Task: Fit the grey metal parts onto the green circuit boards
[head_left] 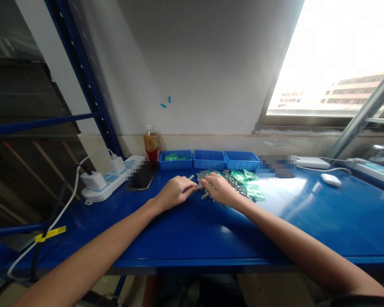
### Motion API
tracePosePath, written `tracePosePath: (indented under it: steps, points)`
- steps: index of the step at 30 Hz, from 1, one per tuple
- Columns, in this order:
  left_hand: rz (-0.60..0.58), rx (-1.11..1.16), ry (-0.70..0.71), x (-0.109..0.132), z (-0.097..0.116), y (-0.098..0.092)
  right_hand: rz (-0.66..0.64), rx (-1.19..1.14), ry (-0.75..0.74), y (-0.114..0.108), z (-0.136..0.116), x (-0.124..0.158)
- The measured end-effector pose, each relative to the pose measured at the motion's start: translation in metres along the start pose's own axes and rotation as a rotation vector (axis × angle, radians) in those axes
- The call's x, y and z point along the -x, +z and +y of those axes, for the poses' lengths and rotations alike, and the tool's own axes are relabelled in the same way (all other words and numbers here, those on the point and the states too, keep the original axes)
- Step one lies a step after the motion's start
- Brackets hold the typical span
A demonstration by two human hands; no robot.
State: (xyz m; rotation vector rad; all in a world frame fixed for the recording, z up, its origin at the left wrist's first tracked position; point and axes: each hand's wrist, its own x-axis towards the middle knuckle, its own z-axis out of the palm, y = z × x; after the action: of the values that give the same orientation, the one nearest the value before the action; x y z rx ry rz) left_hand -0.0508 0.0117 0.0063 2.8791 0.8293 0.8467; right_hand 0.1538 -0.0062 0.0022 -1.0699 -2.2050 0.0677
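Small silvery cylindrical piece (199,186), apparently pinched between the curled left hand (176,192) and right hand (223,190), toward the rear edge of the glossy blue bench (179,238); low, steady fingertip support suits it, clear of loose silvery cylinders (205,195).

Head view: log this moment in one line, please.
Left hand: at small piece, grip unclear; Right hand: at same piece, beside metal parts; Green packets: among metal parts; Blue bins: three, beyond hands

Workshop: blue bench (185,234), metal parts (238,186), bins (209,163)
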Motion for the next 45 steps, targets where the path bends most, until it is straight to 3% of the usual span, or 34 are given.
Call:
tracePosePath:
  steps: [5, 9, 17, 20, 24, 29, 36, 40, 45]
  points:
    - [-0.003, -0.026, -0.031, 0.0, 0.001, 0.0, 0.029, 0.055, 0.056, 0.0, -0.002, -0.001]
    - [0.015, -0.057, -0.159, 0.0, -0.004, 0.002, 0.117, 0.099, 0.115, -0.01, 0.005, -0.008]
    - [-0.022, -0.266, -0.425, -0.013, -0.023, 0.015, 0.155, 0.379, 0.422, -0.032, 0.068, -0.048]
    - [-0.074, -0.292, -0.452, -0.018, -0.026, 0.02, 0.094, 0.452, 0.547, -0.032, 0.088, -0.056]
    - [-0.046, -0.312, -0.428, -0.017, -0.026, 0.021, 0.022, 0.479, 0.582, -0.031, 0.098, -0.057]
    - [0.025, -0.123, -0.425, -0.018, -0.022, 0.015, 0.094, 0.45, 0.484, -0.033, 0.076, -0.045]
    - [0.12, 0.39, -0.419, -0.026, 0.002, 0.001, 0.058, 0.169, 0.046, -0.024, 0.005, 0.004]
    - [0.125, 0.504, -0.429, -0.018, 0.014, -0.003, 0.072, 0.055, 0.029, -0.024, -0.011, 0.01]
    - [0.136, 0.473, -0.4, -0.009, 0.021, -0.015, 0.06, -0.112, 0.018, -0.026, -0.015, 0.01]
